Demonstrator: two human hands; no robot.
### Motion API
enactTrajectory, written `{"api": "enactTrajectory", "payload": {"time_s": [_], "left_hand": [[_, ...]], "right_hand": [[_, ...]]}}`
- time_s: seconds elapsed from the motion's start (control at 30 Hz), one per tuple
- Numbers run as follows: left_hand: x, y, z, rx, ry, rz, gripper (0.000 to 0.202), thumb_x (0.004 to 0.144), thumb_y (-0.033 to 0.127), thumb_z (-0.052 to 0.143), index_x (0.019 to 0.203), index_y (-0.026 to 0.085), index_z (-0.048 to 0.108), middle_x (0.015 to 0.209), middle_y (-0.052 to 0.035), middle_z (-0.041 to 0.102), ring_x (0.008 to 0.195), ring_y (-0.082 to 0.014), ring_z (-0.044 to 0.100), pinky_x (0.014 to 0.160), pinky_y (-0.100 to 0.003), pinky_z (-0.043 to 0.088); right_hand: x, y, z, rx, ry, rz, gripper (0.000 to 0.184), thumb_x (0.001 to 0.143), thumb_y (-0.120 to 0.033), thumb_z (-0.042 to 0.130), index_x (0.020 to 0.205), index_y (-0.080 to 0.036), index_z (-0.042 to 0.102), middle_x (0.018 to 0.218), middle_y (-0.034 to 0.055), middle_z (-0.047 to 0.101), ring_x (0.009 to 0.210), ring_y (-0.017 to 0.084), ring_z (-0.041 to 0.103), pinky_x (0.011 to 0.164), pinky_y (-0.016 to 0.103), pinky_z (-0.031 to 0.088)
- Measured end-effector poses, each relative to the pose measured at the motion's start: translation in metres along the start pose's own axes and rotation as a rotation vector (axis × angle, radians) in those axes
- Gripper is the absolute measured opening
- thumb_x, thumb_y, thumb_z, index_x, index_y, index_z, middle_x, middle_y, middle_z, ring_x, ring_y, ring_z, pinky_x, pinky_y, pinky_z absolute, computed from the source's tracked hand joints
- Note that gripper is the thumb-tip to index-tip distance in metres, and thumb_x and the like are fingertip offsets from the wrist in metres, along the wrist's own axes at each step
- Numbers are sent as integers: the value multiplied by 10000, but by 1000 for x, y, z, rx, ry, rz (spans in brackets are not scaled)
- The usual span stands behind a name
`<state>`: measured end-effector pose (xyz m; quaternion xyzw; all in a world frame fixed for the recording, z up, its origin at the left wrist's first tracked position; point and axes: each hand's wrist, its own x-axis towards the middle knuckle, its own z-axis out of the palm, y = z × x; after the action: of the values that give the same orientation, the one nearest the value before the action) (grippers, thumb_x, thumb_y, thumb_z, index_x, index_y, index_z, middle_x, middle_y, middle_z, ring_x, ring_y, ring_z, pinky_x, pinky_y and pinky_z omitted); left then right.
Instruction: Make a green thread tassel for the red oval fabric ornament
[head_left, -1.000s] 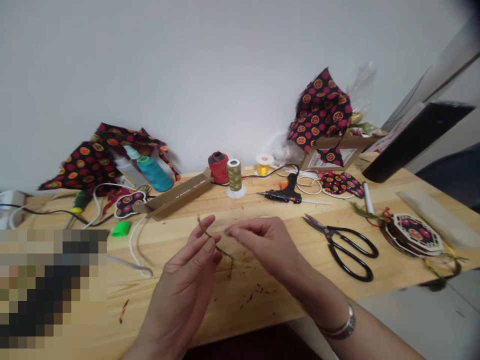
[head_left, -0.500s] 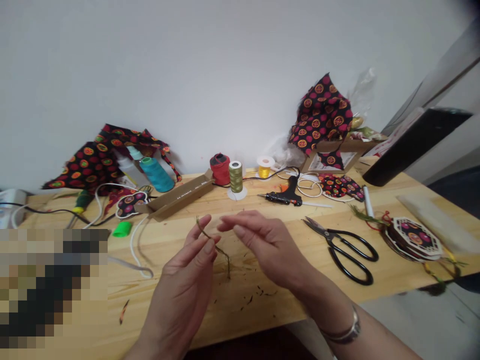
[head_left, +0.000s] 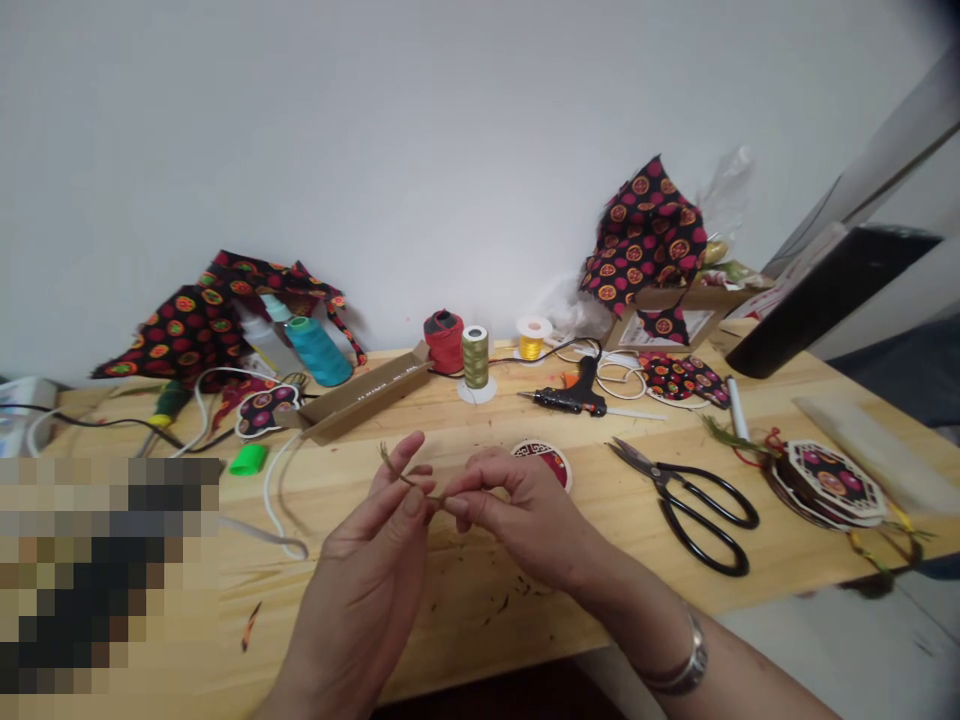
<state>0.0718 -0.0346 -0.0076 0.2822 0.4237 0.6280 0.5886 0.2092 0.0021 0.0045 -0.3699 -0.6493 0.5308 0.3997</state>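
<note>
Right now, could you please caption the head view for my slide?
Left hand and right hand hold a green cord above the table, scissors lying to the right.

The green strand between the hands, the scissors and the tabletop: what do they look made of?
Green strand: probably thread or thin cord, matt, judging by its frayed end.
Scissors: likely dull grey steel blades; glossy black handles, perhaps plastic-coated, given their bright highlights.
Tabletop: seemingly pale wood, fairly smooth, with visible grain.

Wall [head_left: 420,150]: softly lit
Tabletop [head_left: 262,595]: faint, soft shadows
Tabletop's left front corner: coarsely pixelated
Right edge: stretched, lens-distorted
</note>
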Motion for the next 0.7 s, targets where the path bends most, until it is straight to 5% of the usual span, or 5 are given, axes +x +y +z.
{"api": "enactTrajectory", "payload": {"time_s": [0.17, 0.4, 0.7], "left_hand": [[-1, 8, 2, -48, -68, 99, 117, 808, 221, 638, 798, 243, 752, 1403, 13, 481, 1309, -234, 359, 1037, -327, 375], [-6, 20, -9, -54, -78, 61, 154, 811, 187, 628, 829, 268, 758, 1434, 68, 443, 1152, -194, 547, 972, -228, 440], [-8, 23, -27, 88, 16, 97, 133, 644, 328, 776, 528, 298, 719, 1335, 123, 541, 1096, -247, 580, 1031, -355, 384]], "right_hand": [[4, 4, -12, -107, 6, -11, 165, 776, -166, 637, 616, -188, 671, 614, -29, 598, 689, 118, 544, 721, 252, 408], [19, 8, -31, -212, -21, -37, 92, 733, -105, 666, 701, -179, 711, 653, -16, 620, 716, 126, 550, 707, 250, 418], [47, 9, -53, -394, -43, -217, 70, 762, -137, 666, 717, -173, 707, 686, -2, 644, 745, 122, 555, 725, 260, 435]]}}
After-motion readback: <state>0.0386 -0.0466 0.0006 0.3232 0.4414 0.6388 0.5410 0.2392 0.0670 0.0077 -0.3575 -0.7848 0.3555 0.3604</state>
